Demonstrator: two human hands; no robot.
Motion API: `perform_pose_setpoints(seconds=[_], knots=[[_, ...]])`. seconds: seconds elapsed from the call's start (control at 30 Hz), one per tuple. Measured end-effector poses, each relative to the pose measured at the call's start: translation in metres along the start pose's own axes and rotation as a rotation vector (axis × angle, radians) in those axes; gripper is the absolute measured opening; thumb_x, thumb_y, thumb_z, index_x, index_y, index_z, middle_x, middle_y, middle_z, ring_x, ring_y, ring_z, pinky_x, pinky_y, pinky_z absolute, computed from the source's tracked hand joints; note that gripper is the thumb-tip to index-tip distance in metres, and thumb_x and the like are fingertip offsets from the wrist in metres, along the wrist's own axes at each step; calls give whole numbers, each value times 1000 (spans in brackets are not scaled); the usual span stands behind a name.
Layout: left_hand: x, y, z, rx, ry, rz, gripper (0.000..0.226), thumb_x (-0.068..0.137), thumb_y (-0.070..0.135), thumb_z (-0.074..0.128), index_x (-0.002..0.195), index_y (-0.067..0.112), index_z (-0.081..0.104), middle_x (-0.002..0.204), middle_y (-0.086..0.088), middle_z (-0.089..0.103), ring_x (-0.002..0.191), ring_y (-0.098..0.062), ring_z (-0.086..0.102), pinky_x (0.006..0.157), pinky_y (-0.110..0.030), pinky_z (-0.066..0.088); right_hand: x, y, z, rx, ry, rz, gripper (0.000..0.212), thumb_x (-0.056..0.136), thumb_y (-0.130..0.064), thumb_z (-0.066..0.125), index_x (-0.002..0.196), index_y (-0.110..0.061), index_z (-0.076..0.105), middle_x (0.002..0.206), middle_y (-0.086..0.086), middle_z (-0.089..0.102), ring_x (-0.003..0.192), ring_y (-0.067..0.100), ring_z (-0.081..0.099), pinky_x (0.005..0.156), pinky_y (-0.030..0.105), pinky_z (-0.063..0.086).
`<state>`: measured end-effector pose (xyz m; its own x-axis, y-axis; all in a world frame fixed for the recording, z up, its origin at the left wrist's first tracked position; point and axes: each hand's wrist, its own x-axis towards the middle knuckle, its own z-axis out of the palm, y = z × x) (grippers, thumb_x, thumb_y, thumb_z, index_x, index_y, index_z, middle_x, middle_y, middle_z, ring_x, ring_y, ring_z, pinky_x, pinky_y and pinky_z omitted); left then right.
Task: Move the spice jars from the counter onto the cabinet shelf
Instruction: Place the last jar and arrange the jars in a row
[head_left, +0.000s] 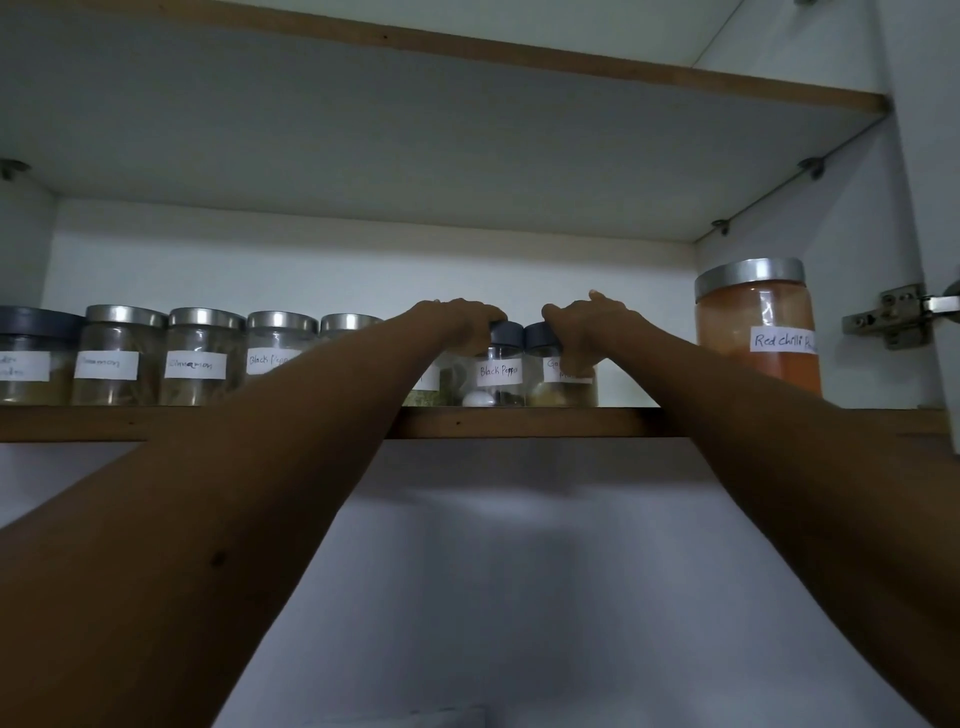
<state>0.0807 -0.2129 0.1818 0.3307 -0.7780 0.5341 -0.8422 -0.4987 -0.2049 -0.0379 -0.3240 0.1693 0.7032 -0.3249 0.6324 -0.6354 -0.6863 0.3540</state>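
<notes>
I look up at the wooden cabinet shelf (519, 422). My left hand (460, 319) grips the dark lid of a small glass jar labelled Black Pepper (500, 370). Right beside it stands a second dark-lidded jar (558, 382) with a partly hidden label, and my right hand (584, 325) grips its lid. Both jars stand on the shelf near its front edge, touching or almost touching each other. Another small jar behind my left wrist is mostly hidden.
A row of silver-lidded labelled jars (195, 358) fills the shelf's left side, with a dark-lidded one (31, 356) at the far left. A tall Red chilli jar (758, 327) stands at the right, by the door hinge (898, 314). An upper shelf (467, 104) hangs overhead.
</notes>
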Motion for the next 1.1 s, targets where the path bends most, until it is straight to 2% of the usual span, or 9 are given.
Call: perform_pose_setpoints(seconds=[0.27, 0.4, 0.53, 0.6, 0.77, 0.87, 0.93, 1.0, 1.1], knots=[[4, -3, 9, 45, -7, -42, 40, 98, 25, 37, 137, 24, 33, 136, -4, 48, 125, -27, 44, 111, -49, 12, 15, 3, 13, 50, -25, -3, 30, 78, -16, 55, 100, -13, 35, 95, 8, 52, 96, 28, 51, 92, 34, 34], [9, -4, 16, 135, -29, -74, 47, 100, 29, 33, 145, 27, 21, 156, -1, 15, 143, -27, 16, 112, -56, 7, 23, 4, 21, 107, -109, -13, 34, 77, -10, 55, 101, -13, 32, 101, 12, 50, 87, 27, 48, 87, 39, 43], [8, -3, 18, 113, -13, -79, 49, 100, 25, 32, 147, 27, 18, 159, -1, -2, 145, -27, 3, 112, -59, 1, 26, 7, 31, 166, -131, -42, 55, 80, -8, 55, 128, -9, 28, 138, 17, 30, 121, 31, 40, 97, 46, 41], [7, -3, 22, 112, 7, -84, 52, 100, 22, 33, 148, 26, 14, 159, -2, -3, 145, -26, 0, 112, -59, -1, 23, 9, 36, 175, -134, -46, 81, 84, -9, 54, 146, -7, 2, 154, 14, 2, 141, 30, 14, 109, 47, 29], [-9, 5, 11, 107, 203, -38, 81, 95, 27, 48, 148, 21, -13, 156, -13, -15, 145, -26, -9, 112, -54, -7, 20, 12, 43, 140, 3, 17, 80, 92, -12, 46, 147, -10, -13, 155, 12, -16, 144, 31, 0, 115, 45, 7], [-48, 33, -14, -59, 284, -38, 64, 98, 30, 40, 150, 17, 5, 158, -12, 2, 145, -26, 0, 114, -51, -3, 19, 13, 38, 123, 130, 42, 73, 90, -13, 51, 147, -7, 6, 155, 20, 2, 139, 36, 20, 111, 45, 22], [-79, 54, -13, -149, 261, 34, 45, 100, 33, 32, 143, 20, 33, 152, -9, 29, 142, -28, 18, 116, -51, 7, 16, 10, 33, 108, 227, 22, 55, 87, -15, 55, 136, -7, 30, 141, 19, 30, 120, 35, 42, 90, 43, 41], [-109, 69, -3, -166, 218, 148, 38, 100, 36, 29, 127, 23, 53, 134, -8, 51, 128, -29, 40, 110, -49, 24, 11, 4, 25, 115, 302, 17, 40, 87, -16, 57, 122, -6, 42, 124, 15, 42, 108, 32, 48, 71, 39, 41], [-133, 81, 4, -52, 155, 224, 51, 97, 53, 23, 119, 25, 60, 115, -8, 62, 107, -26, 56, 87, -37, 39, 3, 0, 16, 84, 337, 29, 26, 84, -13, 59, 106, -2, 51, 110, 14, 48, 98, 30, 52, 64, 36, 39]])
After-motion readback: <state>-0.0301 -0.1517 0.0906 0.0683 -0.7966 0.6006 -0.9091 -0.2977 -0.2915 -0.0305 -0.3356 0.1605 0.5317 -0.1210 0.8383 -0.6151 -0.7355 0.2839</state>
